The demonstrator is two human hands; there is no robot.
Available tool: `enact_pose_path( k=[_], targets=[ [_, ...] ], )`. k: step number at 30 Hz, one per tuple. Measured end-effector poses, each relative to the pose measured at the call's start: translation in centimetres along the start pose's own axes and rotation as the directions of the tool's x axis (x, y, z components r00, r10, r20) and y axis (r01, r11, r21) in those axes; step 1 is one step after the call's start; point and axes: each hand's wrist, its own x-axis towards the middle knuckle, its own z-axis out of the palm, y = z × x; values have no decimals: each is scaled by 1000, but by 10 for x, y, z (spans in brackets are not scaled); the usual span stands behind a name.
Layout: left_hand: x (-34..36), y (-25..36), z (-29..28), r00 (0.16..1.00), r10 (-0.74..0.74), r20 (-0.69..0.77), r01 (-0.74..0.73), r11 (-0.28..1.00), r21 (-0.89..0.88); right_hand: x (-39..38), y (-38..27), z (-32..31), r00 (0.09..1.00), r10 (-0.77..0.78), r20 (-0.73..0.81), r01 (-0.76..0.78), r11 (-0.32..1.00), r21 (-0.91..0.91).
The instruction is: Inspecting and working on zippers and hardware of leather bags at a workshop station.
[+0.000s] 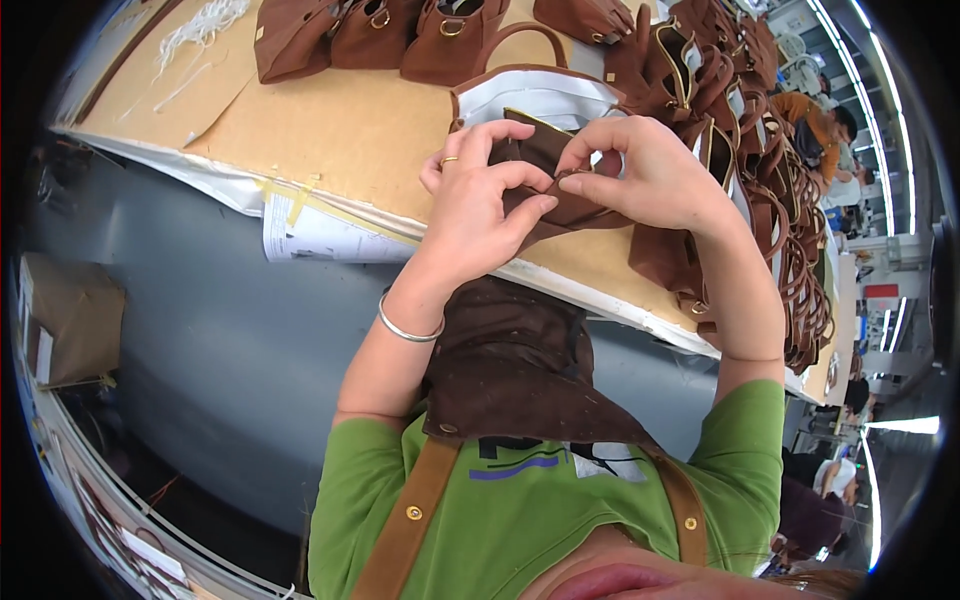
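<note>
A brown handbag [578,214] lies at the table edge in front of me, its white lining [540,88] and a strip of gold zipper edge showing at the opening. My left hand [482,195], with a ring on one finger, has its thumb and index finger closed on the bag's brown material. Close beside it, my right hand [640,175] pinches the same brown material between thumb and fingertips. The two sets of fingertips nearly meet. Whether a small part sits between them is too hidden to tell. The bag's curved handle [530,32] stands up on its far side.
Several brown handbags [365,35] stand along the far table edge, and many more [690,70] crowd the right side. White threads [205,22] lie at the far left. A paper sheet [325,230] hangs off the table edge. A cardboard box [75,320] is at left; people [810,130] sit at far right.
</note>
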Motion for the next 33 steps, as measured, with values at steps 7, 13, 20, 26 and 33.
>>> enact_pose_path(
  k=[7, 13, 20, 26, 33],
  targets=[
    [-5, -1, 8, 998, -26, -56, 23, 998, -57, 2, -7, 2, 996, 58, 63, -61, 997, 46],
    [1, -2, -14, 998, 66, -24, -66, 998, 9, -4, -6, 12, 999, 26, 21, -29, 987, 160],
    [36, -27, -66, 926, 337, 170, -369, 711, 599, -11, 9, 24, 942, -309, -129, 288, 945, -156],
    [32, 9, -71, 782, 348, 517, -621, 502, 601, -24, 43, 6, 936, -348, -61, 342, 936, -89],
    [44, 76, -53, 519, 78, 851, -574, 770, 280, -50, 71, 0, 907, -405, -112, 352, 878, -325]
  ],
)
